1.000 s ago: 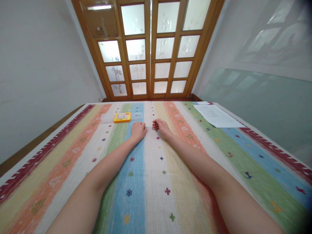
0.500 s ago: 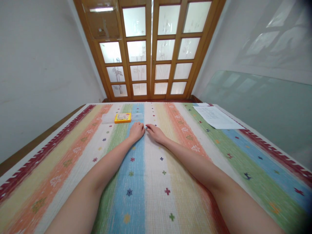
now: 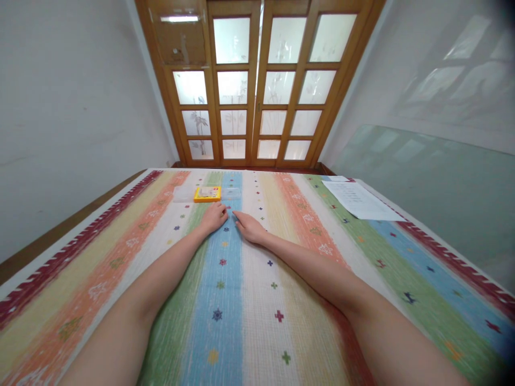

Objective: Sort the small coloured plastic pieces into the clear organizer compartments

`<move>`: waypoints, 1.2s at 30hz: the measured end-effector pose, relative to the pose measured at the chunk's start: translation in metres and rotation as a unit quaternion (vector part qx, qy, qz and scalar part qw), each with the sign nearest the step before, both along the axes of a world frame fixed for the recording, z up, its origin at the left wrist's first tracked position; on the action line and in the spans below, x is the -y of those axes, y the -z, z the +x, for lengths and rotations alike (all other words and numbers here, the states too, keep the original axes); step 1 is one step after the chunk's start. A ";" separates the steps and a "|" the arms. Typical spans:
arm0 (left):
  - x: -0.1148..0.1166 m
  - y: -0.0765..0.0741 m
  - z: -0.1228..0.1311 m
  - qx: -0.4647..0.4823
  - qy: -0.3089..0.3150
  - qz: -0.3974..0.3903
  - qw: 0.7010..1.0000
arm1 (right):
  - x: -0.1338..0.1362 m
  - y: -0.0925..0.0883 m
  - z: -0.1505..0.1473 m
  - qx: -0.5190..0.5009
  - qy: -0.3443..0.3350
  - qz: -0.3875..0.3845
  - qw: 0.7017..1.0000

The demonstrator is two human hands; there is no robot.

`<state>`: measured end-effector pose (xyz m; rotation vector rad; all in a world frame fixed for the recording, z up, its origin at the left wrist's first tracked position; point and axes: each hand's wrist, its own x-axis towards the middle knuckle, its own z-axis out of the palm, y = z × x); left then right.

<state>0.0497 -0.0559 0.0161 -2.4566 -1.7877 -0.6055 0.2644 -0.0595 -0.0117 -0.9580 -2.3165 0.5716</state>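
Note:
My left hand (image 3: 214,217) rests low over the striped tablecloth, just in front of a small yellow box (image 3: 207,198). Its fingers are curled closed, and whatever they hold is too small to make out. A short gap to the right is my right hand (image 3: 250,228), turned towards the left one. Thumb and fingers are pressed together there, with their contents, if any, hidden. Under and beside the yellow box lies a clear plastic case (image 3: 183,194), spread to both sides of it.
A striped, patterned tablecloth (image 3: 257,300) covers the table. Printed white paper sheets (image 3: 362,201) lie at the far right. Beyond the table stand wooden doors with glass panes (image 3: 253,64). Walls flank both sides, with a greenish glass panel (image 3: 434,182) on the right.
Both hands have shifted left and slightly nearer, and the gap between them has widened a little. The camera view has tilted slightly. The yellow box stays put on the cloth.

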 end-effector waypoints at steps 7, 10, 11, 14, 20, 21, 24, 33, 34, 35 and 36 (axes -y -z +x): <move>0.007 0.002 -0.045 0.011 -0.008 0.000 1.000 | -0.006 0.004 -0.048 0.008 0.003 -0.026 1.000; 0.011 0.001 -0.064 0.014 -0.018 -0.005 1.000 | -0.010 0.003 -0.069 0.007 0.006 -0.037 0.999; 0.012 0.001 -0.070 0.013 -0.021 -0.008 1.000 | -0.011 0.003 -0.076 0.004 0.009 -0.038 0.999; 0.014 0.000 -0.087 0.010 -0.025 -0.019 0.999 | -0.013 0.002 -0.098 -0.003 0.010 -0.040 0.999; 0.019 -0.002 -0.123 0.014 -0.046 -0.014 0.999 | -0.012 -0.002 -0.143 -0.003 0.026 -0.060 0.998; 0.020 -0.003 -0.127 0.017 -0.050 -0.018 0.998 | -0.011 -0.003 -0.151 -0.002 0.025 -0.067 0.997; 0.025 -0.006 -0.133 0.031 -0.051 -0.024 0.998 | -0.010 -0.006 -0.170 -0.012 0.014 -0.093 0.995; 0.029 -0.005 -0.125 0.013 -0.073 -0.001 0.997 | -0.030 0.003 -0.140 -0.162 0.051 -0.161 0.972; 0.028 -0.005 -0.123 0.012 -0.084 -0.001 0.996 | -0.032 0.004 -0.130 -0.184 0.052 -0.168 0.967; 0.027 -0.004 -0.121 0.012 -0.096 -0.001 0.995 | -0.033 0.004 -0.120 -0.209 0.052 -0.177 0.960; 0.025 -0.004 -0.120 0.012 -0.106 -0.001 0.994 | -0.034 0.004 -0.110 -0.224 0.051 -0.193 0.954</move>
